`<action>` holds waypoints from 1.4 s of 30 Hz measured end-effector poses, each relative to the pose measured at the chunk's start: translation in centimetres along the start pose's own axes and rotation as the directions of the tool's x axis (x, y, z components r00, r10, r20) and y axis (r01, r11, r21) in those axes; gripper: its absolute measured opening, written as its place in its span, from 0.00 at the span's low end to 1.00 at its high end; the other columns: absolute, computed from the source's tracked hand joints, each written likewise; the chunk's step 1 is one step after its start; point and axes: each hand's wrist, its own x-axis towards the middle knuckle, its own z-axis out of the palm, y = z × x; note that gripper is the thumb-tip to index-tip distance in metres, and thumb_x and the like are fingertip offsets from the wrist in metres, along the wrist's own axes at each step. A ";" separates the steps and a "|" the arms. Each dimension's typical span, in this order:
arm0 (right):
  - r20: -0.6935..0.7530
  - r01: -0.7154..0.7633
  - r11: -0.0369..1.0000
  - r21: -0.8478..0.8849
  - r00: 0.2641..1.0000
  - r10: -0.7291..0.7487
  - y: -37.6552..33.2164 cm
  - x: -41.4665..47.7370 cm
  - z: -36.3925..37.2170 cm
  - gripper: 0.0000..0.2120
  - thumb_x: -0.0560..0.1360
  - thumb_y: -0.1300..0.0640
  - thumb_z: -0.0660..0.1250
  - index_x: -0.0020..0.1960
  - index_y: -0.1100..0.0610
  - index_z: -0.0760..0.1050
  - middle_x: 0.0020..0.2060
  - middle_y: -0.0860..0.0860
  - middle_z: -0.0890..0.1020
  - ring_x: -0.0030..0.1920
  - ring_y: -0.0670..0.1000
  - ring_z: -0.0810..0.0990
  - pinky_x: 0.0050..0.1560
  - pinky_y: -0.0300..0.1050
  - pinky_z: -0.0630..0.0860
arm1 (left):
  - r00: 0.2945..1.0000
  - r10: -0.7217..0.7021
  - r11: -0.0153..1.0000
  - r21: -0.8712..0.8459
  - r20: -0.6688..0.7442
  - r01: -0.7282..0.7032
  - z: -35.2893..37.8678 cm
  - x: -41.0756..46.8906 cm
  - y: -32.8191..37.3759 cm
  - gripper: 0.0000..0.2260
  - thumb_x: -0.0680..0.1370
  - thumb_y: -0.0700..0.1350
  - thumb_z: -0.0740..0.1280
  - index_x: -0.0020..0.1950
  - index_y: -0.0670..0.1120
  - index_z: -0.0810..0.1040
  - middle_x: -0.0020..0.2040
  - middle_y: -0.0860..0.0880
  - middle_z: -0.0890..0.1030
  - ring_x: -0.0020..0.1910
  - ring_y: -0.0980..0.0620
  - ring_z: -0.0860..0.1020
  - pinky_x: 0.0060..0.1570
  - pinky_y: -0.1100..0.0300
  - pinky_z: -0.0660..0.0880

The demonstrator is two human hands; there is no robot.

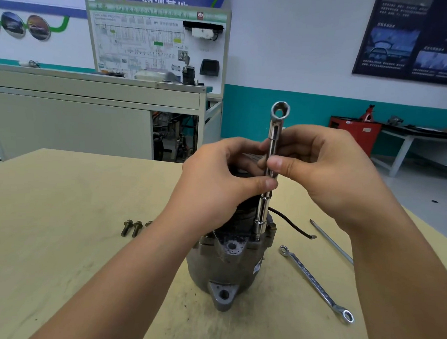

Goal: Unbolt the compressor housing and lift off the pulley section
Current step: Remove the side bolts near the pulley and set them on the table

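Pinching the stiff socket wrench [272,151] mid-shaft, left hand [216,179] and right hand [328,172] steady it on the heavy, rigid compressor [225,268].

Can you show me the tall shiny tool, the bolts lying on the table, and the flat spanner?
socket wrench [274,138]: head view, on its upper shaft.
loose bolts [137,229]: head view, on one bolt's shank.
ring spanner [316,283]: head view, middle of its handle.

Bolts [132,228] left and wrench [316,283] right flank the compressor [225,262]; front table [57,264] open.
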 end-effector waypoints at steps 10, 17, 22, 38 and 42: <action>0.072 -0.036 0.994 0.107 0.997 0.028 -0.2 -0.1 -0.1 0.11 0.73 0.68 0.66 0.46 0.52 0.78 0.40 0.47 0.85 0.43 0.45 0.83 0.47 0.36 0.79 | 0.999 -0.008 1.000 0.004 -0.035 0.009 0.4 -0.1 0.3 0.17 0.67 0.42 0.78 0.46 0.61 0.77 0.37 0.58 0.85 0.43 0.61 0.82 0.58 0.52 0.76; -0.006 -0.008 0.993 0.120 1.000 0.009 -0.1 -0.1 0.1 0.08 0.67 0.65 0.73 0.40 0.53 0.79 0.32 0.47 0.83 0.34 0.43 0.81 0.37 0.34 0.78 | 0.996 0.015 0.999 0.039 -0.089 -0.011 0.8 -0.1 -0.1 0.16 0.65 0.47 0.79 0.48 0.58 0.80 0.34 0.56 0.83 0.40 0.60 0.82 0.48 0.61 0.78; -0.025 -0.003 0.995 0.097 1.000 0.006 0.0 0.0 0.0 0.10 0.69 0.66 0.72 0.42 0.52 0.78 0.32 0.47 0.83 0.35 0.43 0.81 0.38 0.33 0.77 | 0.998 0.026 0.997 0.074 -0.050 -0.022 0.5 0.0 0.0 0.17 0.67 0.45 0.78 0.46 0.63 0.76 0.39 0.59 0.84 0.42 0.64 0.81 0.53 0.63 0.75; -0.017 -0.017 0.999 0.047 1.000 0.017 -0.1 -0.2 0.4 0.08 0.69 0.61 0.73 0.41 0.50 0.78 0.38 0.47 0.84 0.38 0.44 0.83 0.41 0.37 0.80 | 0.989 0.067 0.992 0.110 -0.128 -0.053 1.0 -0.3 0.1 0.18 0.64 0.47 0.79 0.43 0.64 0.75 0.39 0.62 0.83 0.40 0.67 0.80 0.52 0.60 0.76; -0.041 0.002 0.999 0.054 0.999 0.000 -0.2 -0.1 0.4 0.12 0.69 0.64 0.72 0.40 0.48 0.76 0.39 0.44 0.83 0.38 0.44 0.83 0.41 0.35 0.79 | 0.993 0.058 0.989 0.140 -0.099 -0.044 0.8 -0.3 0.3 0.18 0.65 0.49 0.79 0.43 0.65 0.73 0.39 0.66 0.82 0.43 0.69 0.78 0.56 0.59 0.73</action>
